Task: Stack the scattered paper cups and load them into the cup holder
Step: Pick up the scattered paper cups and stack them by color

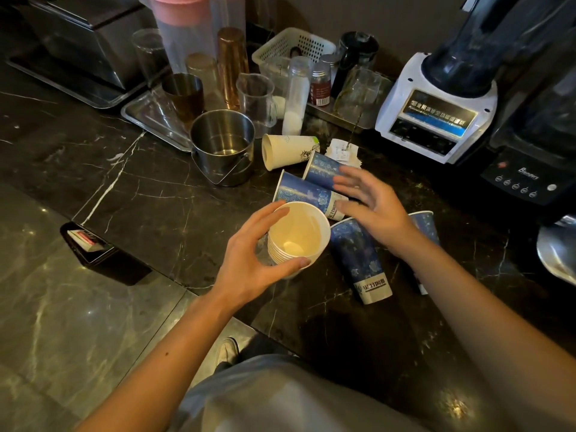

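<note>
My left hand (249, 260) grips a stack of nested paper cups (297, 235), mouth up, above the dark marble counter (149, 188). My right hand (371, 207) hovers open, fingers spread, over two blue paper cups lying on their sides: one (307, 194) just behind the stack, another (322, 169) farther back. A white paper cup (288, 151) lies on its side behind them. A third blue cup (358, 260) lies to the right of the stack, and one more blue cup (428, 226) is partly hidden behind my right wrist. No cup holder is visible.
A steel pail (223, 145) stands left of the white cup. Behind are a tray of glasses and shakers (146, 116), bottles, a white basket (290, 48), and blenders (436, 107) at right. Receipts (341, 152) lie by the cups. The counter edge drops at lower left.
</note>
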Tool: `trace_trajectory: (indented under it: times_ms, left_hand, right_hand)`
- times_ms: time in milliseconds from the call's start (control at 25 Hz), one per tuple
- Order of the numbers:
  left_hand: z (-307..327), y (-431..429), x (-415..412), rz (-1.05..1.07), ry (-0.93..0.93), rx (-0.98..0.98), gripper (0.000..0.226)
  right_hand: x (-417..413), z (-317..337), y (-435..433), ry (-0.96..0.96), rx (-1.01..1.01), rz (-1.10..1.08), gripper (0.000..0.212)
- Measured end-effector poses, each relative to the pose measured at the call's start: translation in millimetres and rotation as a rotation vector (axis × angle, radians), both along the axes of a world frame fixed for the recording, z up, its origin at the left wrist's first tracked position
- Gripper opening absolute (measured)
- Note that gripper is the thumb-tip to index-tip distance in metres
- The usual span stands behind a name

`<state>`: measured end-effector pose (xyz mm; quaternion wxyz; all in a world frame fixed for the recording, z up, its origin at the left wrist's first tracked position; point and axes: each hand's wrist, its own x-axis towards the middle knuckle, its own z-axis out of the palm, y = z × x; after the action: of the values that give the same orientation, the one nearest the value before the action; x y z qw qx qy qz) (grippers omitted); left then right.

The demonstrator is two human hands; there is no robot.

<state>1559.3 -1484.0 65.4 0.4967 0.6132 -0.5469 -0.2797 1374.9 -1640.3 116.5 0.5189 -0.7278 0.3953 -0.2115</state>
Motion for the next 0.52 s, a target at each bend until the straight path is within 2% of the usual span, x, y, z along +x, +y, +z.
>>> trace_trajectory:
  times_ms: [240,400,520]
  left_hand:
    - [10.8,1.4,8.5,0.069,0.092,0.004,0.086]
    - [14.2,6.9,29.4,0.16,0.059,0.012,0.088]
    - [9.8,11.3,35.9,0.244,0.108,0.049,0.089]
  right_hand:
    - [48.2,-18.9,-81.5,0.199,-0.105,-0.012,0.059]
    - [104.3,-37.9,-126.5,0.358,-0.269,0.107,0.067]
    - [151.1,-50.4,-147.6,0.526,-0.385,0.258,0.075]
